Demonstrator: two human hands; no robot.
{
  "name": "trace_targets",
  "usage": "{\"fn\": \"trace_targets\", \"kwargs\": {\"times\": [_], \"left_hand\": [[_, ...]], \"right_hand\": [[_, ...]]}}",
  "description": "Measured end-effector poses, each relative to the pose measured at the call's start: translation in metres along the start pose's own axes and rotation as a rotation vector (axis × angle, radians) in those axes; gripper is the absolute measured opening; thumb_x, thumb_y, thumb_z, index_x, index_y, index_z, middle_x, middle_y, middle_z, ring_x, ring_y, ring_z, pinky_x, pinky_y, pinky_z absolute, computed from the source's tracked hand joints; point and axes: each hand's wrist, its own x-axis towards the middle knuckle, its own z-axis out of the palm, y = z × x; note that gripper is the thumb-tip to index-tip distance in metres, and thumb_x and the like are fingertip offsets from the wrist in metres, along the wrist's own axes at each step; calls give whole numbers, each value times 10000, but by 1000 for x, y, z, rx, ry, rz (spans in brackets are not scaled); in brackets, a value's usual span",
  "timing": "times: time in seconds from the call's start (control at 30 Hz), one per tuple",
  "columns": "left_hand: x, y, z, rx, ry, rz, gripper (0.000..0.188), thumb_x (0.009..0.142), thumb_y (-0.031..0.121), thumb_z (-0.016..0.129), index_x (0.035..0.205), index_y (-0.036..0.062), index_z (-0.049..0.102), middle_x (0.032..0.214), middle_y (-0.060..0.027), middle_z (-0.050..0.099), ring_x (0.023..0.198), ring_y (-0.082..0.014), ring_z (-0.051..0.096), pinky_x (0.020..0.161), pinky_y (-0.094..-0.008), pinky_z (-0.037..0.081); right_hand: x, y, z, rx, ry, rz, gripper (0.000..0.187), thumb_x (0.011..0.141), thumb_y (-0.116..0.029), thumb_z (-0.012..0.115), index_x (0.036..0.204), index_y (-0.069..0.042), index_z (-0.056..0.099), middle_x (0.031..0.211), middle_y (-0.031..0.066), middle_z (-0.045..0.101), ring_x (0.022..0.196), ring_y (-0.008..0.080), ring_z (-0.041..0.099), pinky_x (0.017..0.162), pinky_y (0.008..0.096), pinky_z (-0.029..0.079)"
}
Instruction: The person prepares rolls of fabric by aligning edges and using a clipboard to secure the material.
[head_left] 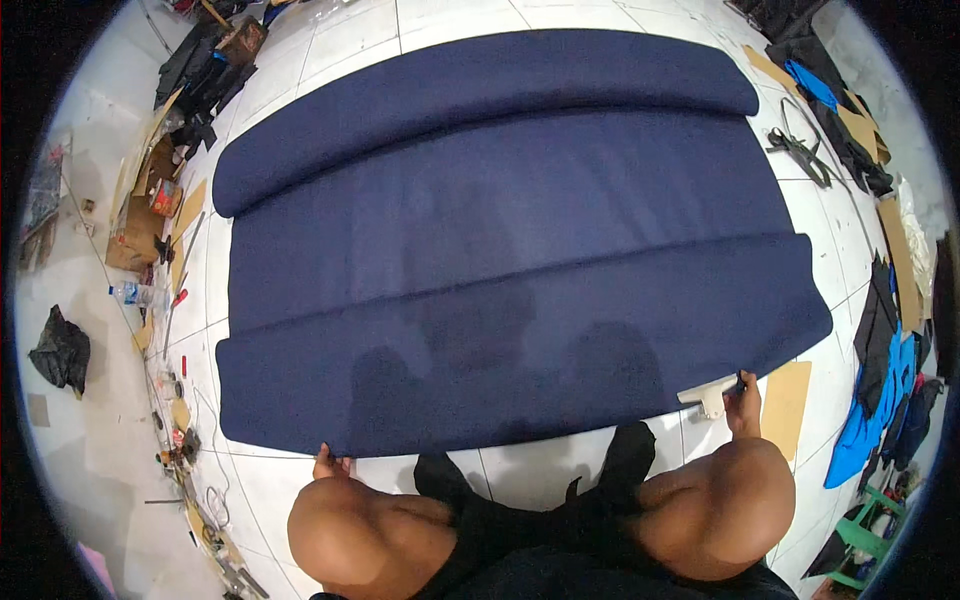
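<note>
A large navy-blue cloth [520,200] lies spread on the white tiled floor, its far and near parts folded over toward the middle. At the near left corner, my left hand [332,464] pinches the cloth's edge between thumb and fingers. My right hand [743,408] is closed on the near edge farther right. Just left of it, a pale, wide-jawed clip [710,397] sits at the cloth's edge; whether the right hand touches it I cannot tell. Both forearms are mostly hidden.
Tan cardboard [787,408] lies beside my right hand. Blue fabric [868,425] and dark cloth pieces line the right side, near a green stool [862,540]. Black-handled scissors [803,155] lie at the far right. A cardboard box [140,235] and plastic bottle [132,293] stand left.
</note>
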Motion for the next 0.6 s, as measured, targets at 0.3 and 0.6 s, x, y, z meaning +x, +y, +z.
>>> {"fn": "trace_targets", "kwargs": {"times": [0.3, 0.6], "left_hand": [[-110, 8, 24, -56, 7, -90, 469, 802, 424, 570, 1132, 91, 549, 1089, -77, 603, 1047, -221, 540, 912, -423, 413], [-39, 265, 138, 19, 185, 698, 338, 830, 411, 655, 935, 97, 582, 823, -4, 541, 642, -67, 494, 513, -223, 364]], "right_hand": [[-109, 9, -51, -306, -198, 286, 463, 837, -409, 568, 1053, 1, 563, 964, 121, 617, 903, 225, 584, 874, 373, 449], [40, -187, 17, 82, 30, -706, 376, 850, -393, 634, 922, -26, 602, 762, 29, 632, 555, 140, 599, 486, 254, 463]]}}
